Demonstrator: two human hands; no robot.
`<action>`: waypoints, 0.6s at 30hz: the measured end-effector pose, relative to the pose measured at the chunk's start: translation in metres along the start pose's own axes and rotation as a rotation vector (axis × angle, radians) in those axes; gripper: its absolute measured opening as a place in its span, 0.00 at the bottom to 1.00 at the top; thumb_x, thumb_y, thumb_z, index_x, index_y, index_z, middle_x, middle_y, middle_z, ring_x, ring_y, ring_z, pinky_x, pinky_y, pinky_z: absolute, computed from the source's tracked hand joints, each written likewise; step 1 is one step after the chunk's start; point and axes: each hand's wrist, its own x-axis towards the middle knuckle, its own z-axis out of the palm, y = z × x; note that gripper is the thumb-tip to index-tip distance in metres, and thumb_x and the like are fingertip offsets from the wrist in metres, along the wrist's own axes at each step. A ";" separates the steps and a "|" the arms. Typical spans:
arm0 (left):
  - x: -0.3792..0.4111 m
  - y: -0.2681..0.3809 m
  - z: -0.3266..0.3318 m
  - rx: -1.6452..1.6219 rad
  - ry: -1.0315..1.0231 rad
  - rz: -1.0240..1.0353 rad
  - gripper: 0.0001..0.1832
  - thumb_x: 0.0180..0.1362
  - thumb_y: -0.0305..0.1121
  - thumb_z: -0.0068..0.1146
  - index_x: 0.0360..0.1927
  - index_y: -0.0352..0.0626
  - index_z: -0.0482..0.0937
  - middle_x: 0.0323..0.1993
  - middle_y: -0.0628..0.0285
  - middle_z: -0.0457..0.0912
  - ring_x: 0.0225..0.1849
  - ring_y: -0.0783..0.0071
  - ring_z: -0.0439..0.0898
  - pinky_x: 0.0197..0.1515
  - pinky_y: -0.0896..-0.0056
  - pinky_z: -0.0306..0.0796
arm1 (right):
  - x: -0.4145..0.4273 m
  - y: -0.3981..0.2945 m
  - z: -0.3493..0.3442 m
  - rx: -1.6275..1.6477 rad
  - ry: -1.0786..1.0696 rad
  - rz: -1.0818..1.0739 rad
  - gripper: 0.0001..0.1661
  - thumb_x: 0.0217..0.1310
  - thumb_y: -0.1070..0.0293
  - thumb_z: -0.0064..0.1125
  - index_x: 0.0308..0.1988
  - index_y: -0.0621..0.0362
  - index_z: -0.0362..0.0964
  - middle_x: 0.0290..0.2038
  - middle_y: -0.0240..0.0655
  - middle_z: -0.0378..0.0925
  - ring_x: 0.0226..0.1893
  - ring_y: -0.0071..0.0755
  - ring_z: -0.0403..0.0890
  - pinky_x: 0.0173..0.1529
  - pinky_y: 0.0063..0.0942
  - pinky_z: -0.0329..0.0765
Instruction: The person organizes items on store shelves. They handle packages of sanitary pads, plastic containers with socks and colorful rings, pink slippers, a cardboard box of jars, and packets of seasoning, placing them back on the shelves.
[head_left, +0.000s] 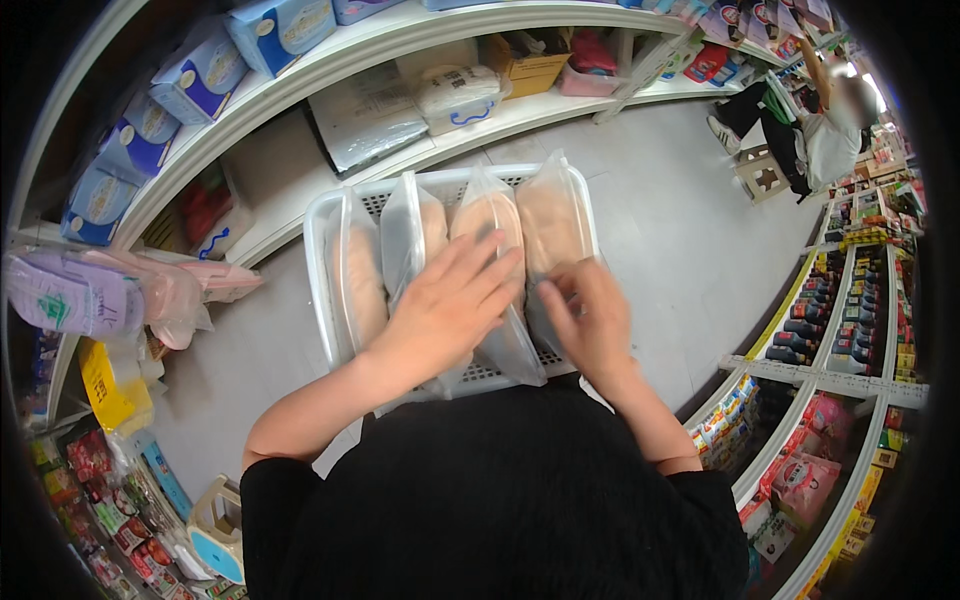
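Note:
A white plastic basket (316, 285) with a perforated base lies before me. Several frosted zip bags stand in it side by side, each with beige slippers or similar soft items inside; one is the leftmost bag (360, 277), another the rightmost bag (551, 217). My left hand (454, 300) is spread over the middle bags (487, 210), fingers apart, resting on or just above them. My right hand (592, 315) is at the lower part of the rightmost bag, fingers curled and slightly blurred; whether it pinches the plastic is not clear.
White shelves (277, 112) with blue boxes (199, 79) and storage bins (465, 101) curve ahead. Packaged slippers (75, 292) hang at left. Shelves of bottles (806, 330) stand at right. Another person (832, 142) sits at upper right; a small stool (217, 525) is at lower left.

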 end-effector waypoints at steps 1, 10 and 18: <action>0.003 0.001 0.004 -0.019 -0.013 -0.008 0.21 0.49 0.44 0.60 0.44 0.43 0.76 0.55 0.55 0.69 0.65 0.61 0.59 0.66 0.56 0.52 | 0.004 0.001 -0.005 -0.076 0.027 0.037 0.20 0.50 0.65 0.64 0.42 0.57 0.68 0.29 0.37 0.73 0.26 0.42 0.76 0.28 0.34 0.72; 0.020 0.006 0.027 -0.038 -0.241 -0.067 0.32 0.49 0.52 0.58 0.55 0.46 0.72 0.57 0.51 0.67 0.65 0.60 0.59 0.67 0.55 0.50 | 0.011 0.034 -0.007 -0.084 -0.190 0.357 0.18 0.56 0.60 0.60 0.27 0.62 0.63 0.15 0.35 0.66 0.16 0.30 0.66 0.22 0.31 0.65; 0.009 0.004 0.035 0.011 -0.218 -0.076 0.30 0.47 0.48 0.61 0.54 0.48 0.73 0.59 0.53 0.66 0.66 0.60 0.58 0.66 0.53 0.50 | 0.022 0.047 -0.035 0.660 -0.123 0.468 0.17 0.59 0.70 0.55 0.19 0.57 0.63 0.18 0.17 0.62 0.20 0.10 0.60 0.23 0.18 0.58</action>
